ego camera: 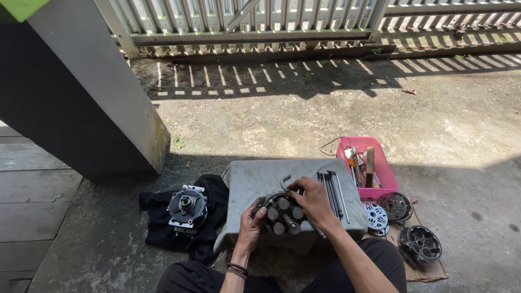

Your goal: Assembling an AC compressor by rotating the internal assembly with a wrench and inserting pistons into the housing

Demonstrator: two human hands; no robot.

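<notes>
hands were both down on the round piston block [282, 212], which sat at the near edge of the low grey surface [255, 176], right in front of the seated person's knees. the left hand [251, 227] was cupped around the block's left side, fingers curled and gripping its rim. the right hand [313, 199] lay over the block's top right, fingertips pressed at its upper edge just beside a bent metal tool [284, 182]; whether that hand pinched anything small, i could not tell. the block's short grey cylinders pointed up toward the camera.

just to the right of the right hand, a bundle of long dark bolts [331, 192] lay on the same surface. a pink tray [382, 168] holding tools stood on the concrete beyond the surface's right corner. on cardboard [429, 268] to the right lay three round parts: a pale plate [375, 216], a dark disc [396, 206] and a black housing [420, 244]. off to the left, a compressor body [187, 207] rested on a black cloth [157, 228], near the grey pillar [103, 103].
</notes>
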